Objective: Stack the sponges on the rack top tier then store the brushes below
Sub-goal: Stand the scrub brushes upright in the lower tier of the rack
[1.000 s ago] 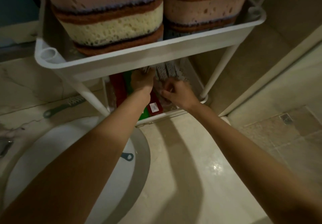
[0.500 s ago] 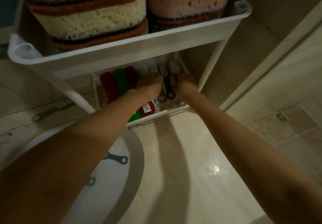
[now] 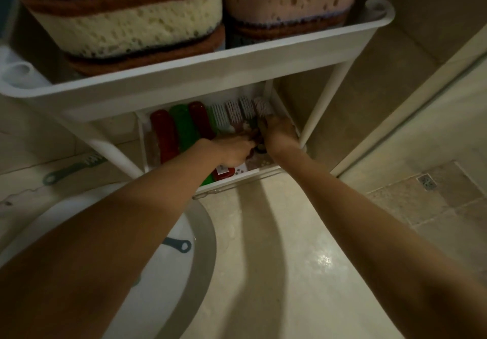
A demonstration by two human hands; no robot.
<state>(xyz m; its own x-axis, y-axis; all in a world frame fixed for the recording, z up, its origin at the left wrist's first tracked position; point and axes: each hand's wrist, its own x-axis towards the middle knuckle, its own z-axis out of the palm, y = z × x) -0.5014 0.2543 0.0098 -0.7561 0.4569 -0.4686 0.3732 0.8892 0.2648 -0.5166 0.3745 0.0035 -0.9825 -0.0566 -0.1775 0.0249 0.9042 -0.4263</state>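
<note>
Head view, left hand [image 3: 234, 149], right hand [image 3: 277, 131] among brushes [image 3: 233, 113], grips unclear

Left hand [image 3: 235, 149] beside right hand [image 3: 278, 131]

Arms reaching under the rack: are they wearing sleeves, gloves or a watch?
No. The left arm and right arm are bare, no sleeves in view. The left hand and right hand have no gloves, and no watch or bracelet shows on either wrist.

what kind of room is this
Most likely a bathroom or wet utility area: a tiled floor with a floor drain, a white basin with a grey rim, and a white rack holding sponges above scrubbing brushes.
</note>
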